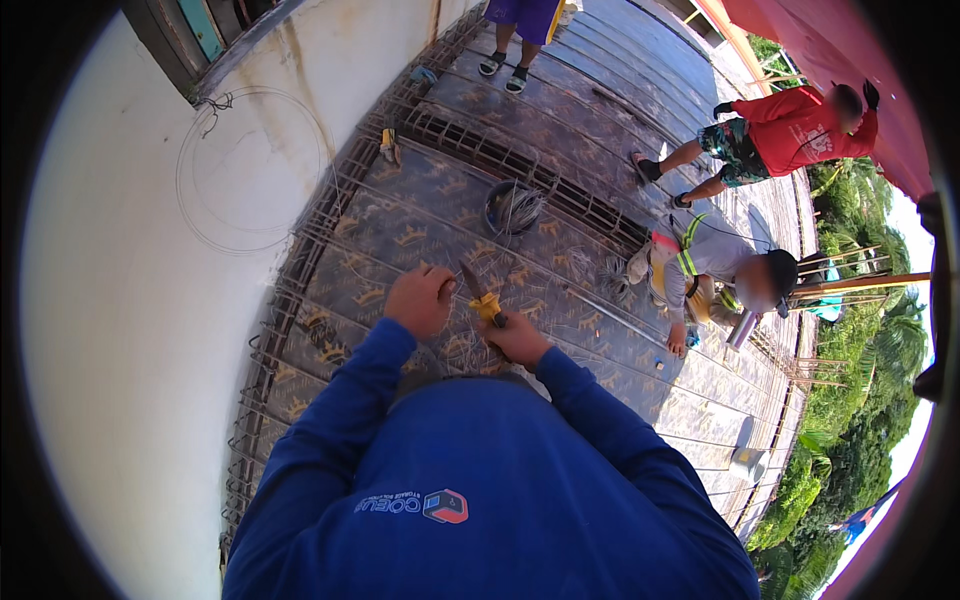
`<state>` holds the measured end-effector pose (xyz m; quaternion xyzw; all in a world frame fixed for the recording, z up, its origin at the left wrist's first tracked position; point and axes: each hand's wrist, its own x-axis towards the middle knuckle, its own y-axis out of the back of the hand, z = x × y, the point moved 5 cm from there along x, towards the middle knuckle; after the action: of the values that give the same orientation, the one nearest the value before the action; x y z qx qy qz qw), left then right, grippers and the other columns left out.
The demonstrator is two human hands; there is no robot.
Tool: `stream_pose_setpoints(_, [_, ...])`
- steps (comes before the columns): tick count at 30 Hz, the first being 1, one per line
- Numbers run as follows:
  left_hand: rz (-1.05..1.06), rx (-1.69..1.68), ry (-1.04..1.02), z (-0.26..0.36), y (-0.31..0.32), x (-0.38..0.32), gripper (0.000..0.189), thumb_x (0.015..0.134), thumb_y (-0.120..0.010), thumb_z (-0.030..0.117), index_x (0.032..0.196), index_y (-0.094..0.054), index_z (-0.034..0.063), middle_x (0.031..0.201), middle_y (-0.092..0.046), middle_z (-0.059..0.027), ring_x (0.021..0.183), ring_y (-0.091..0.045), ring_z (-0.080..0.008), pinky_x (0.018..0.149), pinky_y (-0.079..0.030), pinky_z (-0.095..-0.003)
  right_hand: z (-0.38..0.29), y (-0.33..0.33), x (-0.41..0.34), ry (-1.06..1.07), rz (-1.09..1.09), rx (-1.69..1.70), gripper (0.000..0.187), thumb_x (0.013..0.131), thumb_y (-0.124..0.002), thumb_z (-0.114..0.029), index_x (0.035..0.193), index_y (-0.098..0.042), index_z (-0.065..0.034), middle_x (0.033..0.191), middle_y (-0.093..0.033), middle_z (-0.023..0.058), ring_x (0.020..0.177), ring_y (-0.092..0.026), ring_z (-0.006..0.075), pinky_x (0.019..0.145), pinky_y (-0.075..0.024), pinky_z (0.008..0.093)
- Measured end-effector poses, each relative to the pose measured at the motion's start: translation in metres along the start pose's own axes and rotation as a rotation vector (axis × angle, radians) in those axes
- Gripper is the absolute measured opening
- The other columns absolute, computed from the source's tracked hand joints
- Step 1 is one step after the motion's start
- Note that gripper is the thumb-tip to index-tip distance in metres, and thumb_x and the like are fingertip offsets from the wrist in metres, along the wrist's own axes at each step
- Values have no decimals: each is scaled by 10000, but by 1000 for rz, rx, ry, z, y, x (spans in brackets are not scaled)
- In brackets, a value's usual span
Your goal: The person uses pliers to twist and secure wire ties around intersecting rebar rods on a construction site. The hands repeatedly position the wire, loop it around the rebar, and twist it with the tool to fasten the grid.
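Observation:
My right hand [517, 339] grips a knife [486, 306] by its yellow and black handle. Its dark blade points away from me and slightly left. Just left of the blade is my left hand [421, 300], its fingers curled in; whether a thin wire is held in them is hard to see. Below both hands, loose strands of tie wire lie scattered on dark form panels [390, 232] printed with gold crowns. Farther ahead stands a black bucket [495, 214] with a bundle of cut tie wire [521, 210] in it.
Rebar cages [281, 292] run along the white wall [112, 300] and across the deck [525, 161]. Thin bars cross the panels. A crouching person [709, 259] works at right; another person in red [795, 135] and one in purple shorts [525, 19] stand beyond. A pail [748, 465] sits at right.

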<state>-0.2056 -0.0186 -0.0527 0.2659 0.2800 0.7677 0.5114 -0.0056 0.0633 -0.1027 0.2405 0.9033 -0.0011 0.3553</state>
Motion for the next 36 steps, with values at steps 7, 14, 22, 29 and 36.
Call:
stream_pose_setpoints(7, [5,-374,164,-20,24,-16,126,1023,-613,71,1119,-689,38,994,-682,-107,849,-652,-248,750,-541,-414,40,35,-4,-314,19,467,425,1064,-578,-450,1201,-627,-51,912,-638,51,723,-614,179,658,-541,363])
stream_pose_setpoints(14, [157,-529,5,-15,46,-33,125,1004,-631,20,1100,-702,58,1019,-697,-105,919,-680,-235,793,-554,-396,49,38,-15,-304,-142,964,421,1101,-502,-359,1294,-575,8,1045,-674,163,1220,-623,400,958,-523,636])
stream_pose_setpoints(22, [263,-555,-23,-10,55,-46,145,1004,-634,17,1096,-720,91,1077,-674,-80,990,-667,-235,823,-568,-404,61,17,-7,-150,-132,1033,383,1100,-494,-269,1359,-493,14,1038,-662,180,1263,-596,463,1018,-493,699])
stream_pose_setpoints(29, [288,-604,12,-6,66,-47,128,1025,-623,43,1109,-710,87,1129,-638,-70,1006,-639,-236,827,-560,-406,53,15,-8,-232,12,1068,312,1111,-455,-267,1232,-528,11,1084,-676,202,1168,-644,440,1044,-492,679])
stream_pose_setpoints(36, [453,-608,-8,-9,83,-50,112,1055,-619,88,1158,-663,85,1113,-643,-32,949,-604,-135,816,-526,-350,79,25,2,-177,-93,1274,249,1094,-470,-239,1186,-535,-16,824,-626,101,1051,-679,415,984,-525,600])
